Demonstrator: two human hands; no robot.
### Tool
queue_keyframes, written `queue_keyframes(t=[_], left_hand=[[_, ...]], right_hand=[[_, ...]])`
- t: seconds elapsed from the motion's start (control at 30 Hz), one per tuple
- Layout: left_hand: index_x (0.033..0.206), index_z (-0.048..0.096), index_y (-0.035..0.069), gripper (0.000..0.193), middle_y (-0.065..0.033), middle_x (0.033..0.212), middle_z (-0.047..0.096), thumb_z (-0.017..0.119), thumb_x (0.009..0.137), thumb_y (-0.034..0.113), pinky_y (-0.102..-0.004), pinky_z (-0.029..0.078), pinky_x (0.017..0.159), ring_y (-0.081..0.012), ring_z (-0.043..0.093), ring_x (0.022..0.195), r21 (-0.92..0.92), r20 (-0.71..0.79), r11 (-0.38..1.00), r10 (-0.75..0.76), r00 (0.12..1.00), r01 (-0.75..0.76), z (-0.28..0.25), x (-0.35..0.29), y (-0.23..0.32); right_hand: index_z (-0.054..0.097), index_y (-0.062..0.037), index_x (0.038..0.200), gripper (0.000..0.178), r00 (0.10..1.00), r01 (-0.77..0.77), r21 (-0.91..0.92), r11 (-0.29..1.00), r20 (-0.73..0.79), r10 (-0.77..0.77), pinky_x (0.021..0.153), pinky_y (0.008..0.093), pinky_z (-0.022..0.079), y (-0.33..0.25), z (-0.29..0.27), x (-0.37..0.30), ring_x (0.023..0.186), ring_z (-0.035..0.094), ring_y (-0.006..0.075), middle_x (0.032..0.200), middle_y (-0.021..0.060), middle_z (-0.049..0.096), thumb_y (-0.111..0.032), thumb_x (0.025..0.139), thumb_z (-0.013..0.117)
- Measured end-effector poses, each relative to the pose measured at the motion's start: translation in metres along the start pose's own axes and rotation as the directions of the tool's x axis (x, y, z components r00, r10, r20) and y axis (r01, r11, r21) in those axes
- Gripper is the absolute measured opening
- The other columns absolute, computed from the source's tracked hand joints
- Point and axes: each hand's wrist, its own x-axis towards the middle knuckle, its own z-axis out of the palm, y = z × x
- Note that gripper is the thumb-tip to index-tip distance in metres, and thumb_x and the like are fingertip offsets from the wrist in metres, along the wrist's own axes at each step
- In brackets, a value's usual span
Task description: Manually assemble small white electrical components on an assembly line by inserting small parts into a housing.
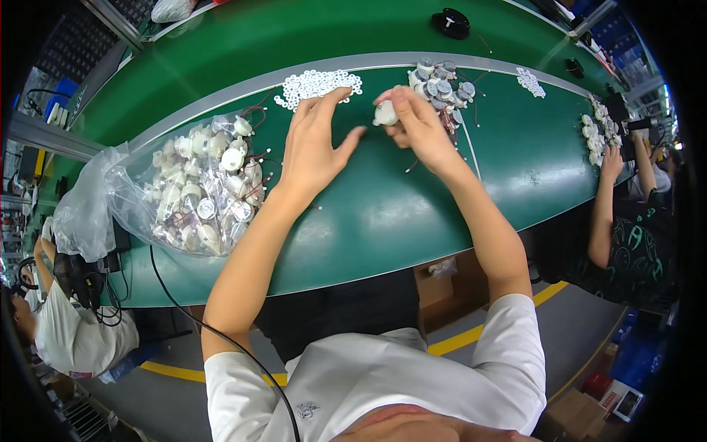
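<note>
My right hand [421,131] is closed on a small white motor-like part [385,113], gripped between thumb and fingers above the green bench. A thin dark red wire hangs below that hand. To its left, my left hand [317,140] has its thumb spread away from the fingers and holds nothing I can see. Its fingertips are at the near edge of a pile of small white rings [313,82]. Just beyond my right hand lies a heap of similar parts [444,88] with grey round faces and dark red wires.
A clear plastic bag [140,193] full of white wired parts lies at the left. A smaller group of white rings [530,82] is at the right. A black round object [451,23] sits on the far green surface. Co-workers sit at both sides; a black cable [199,313] crosses my left arm.
</note>
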Motion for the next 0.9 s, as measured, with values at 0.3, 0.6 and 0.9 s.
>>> queue_keyframes(t=[0.3,0.6,0.9], left_hand=[[0.135,0.058,0.008,0.055,-0.0100,0.120,0.076,0.076,0.084,0.000,-0.0432,0.050,0.098,-0.0325,0.062,0.116,0.156,0.017,0.986,0.050,0.999,-0.052,0.024,0.003,-0.019],[0.133,0.058,0.005,0.050,-0.0099,0.086,0.079,0.079,0.088,0.000,-0.0315,0.052,0.062,-0.0187,0.064,0.060,-0.194,-0.013,0.957,-0.222,0.975,0.215,0.015,-0.002,-0.020],[0.165,0.031,0.008,0.090,-0.0116,0.099,0.081,0.079,0.088,0.002,-0.0322,0.056,0.068,-0.0239,0.071,0.069,-0.074,0.028,0.977,-0.199,0.980,0.201,0.003,-0.015,-0.016]], right_hand=[[0.065,-0.0026,0.113,0.025,0.969,0.247,-0.179,0.952,0.043,-0.243,0.053,0.0238,0.035,0.013,-0.004,0.007,0.060,0.044,0.0033,0.082,-0.0026,0.060,-0.027,0.109,0.061],[0.069,-0.0016,0.110,0.021,0.916,0.402,-0.586,0.704,0.259,-0.307,0.067,0.0361,0.052,-0.012,0.009,-0.015,0.074,0.065,0.0241,0.091,0.0104,0.061,-0.015,0.094,0.076],[0.067,-0.0005,0.107,0.022,0.965,0.256,-0.720,0.645,0.159,-0.206,0.062,0.0393,0.053,-0.001,0.021,-0.013,0.064,0.067,0.0261,0.078,0.0140,0.069,-0.019,0.098,0.073]])
